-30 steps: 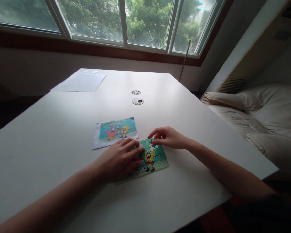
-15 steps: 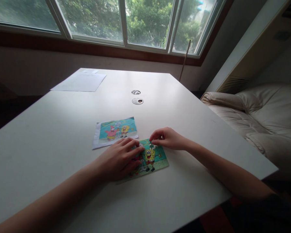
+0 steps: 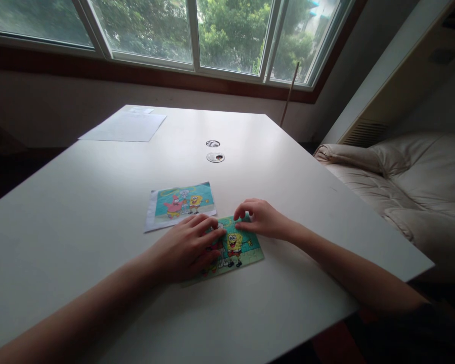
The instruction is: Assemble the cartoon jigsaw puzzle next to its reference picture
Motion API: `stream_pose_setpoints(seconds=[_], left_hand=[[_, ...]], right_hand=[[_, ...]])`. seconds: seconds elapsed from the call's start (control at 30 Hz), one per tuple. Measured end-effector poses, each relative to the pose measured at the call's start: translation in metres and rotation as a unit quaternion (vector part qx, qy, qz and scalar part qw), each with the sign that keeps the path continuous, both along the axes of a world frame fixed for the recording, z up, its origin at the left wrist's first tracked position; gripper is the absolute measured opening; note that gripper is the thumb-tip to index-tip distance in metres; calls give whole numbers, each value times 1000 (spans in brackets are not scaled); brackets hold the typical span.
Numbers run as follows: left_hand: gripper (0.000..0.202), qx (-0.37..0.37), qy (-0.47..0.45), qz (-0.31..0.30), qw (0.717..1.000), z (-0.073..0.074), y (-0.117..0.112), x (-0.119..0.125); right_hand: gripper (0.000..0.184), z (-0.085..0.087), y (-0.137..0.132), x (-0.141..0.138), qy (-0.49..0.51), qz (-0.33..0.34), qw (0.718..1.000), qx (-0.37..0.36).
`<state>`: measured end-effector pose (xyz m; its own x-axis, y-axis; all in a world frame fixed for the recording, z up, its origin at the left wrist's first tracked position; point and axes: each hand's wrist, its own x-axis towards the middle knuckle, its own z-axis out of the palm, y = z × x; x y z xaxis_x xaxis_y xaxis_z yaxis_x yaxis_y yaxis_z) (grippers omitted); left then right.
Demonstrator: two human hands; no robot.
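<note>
A jigsaw puzzle (image 3: 246, 258) with cartoon figures, a yellow square one among them, lies on the white table. My left hand (image 3: 191, 245) rests spread over the left part of the puzzle and hides much of it. My right hand (image 3: 256, 216) is at the puzzle's top right edge. Its thumb and curled fingers are apart, with nothing seen between them, and the thumb tip is at the puzzle's surface. Just behind the puzzle lies a paper sheet (image 3: 184, 202) printed with a like picture, partly covered by my left hand.
Two round inserts (image 3: 215, 157) are set in the middle of the white table (image 3: 288, 303). White paper (image 3: 125, 126) lies at its far left corner. A padded cream sofa (image 3: 432, 177) stands to the right. A thin stick (image 3: 290, 93) leans beneath the window.
A white gap around a small green puzzle piece above the yellow figure has closed, the piece now sitting in place. My right thumb and fingers have parted. My left hand has stayed put.
</note>
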<state>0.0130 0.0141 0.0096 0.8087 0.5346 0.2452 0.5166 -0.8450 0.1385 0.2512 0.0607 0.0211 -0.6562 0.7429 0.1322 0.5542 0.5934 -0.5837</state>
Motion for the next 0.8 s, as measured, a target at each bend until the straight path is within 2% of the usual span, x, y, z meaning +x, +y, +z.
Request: stream_pose_setpoints(seconds=[0.1, 0.2, 0.33, 0.5, 0.8], left_hand=[[32, 3, -3, -1, 1000, 1, -1, 0], [32, 2, -4, -2, 1000, 3, -1, 0], [32, -7, -3, -2, 1000, 3, 0, 1], [32, -11, -3, -2, 1000, 3, 0, 1], [32, -3, -6, -1, 1000, 2, -1, 0]], right_hand=[[12, 5, 5, 4, -6, -6, 1000, -8], [10, 17, 15, 19, -26, -16, 999, -29], [14, 30, 27, 48, -114, -48, 991, -55], [29, 23, 35, 62, -140, -106, 982, -68], [21, 12, 41, 61, -116, -69, 984, -114]])
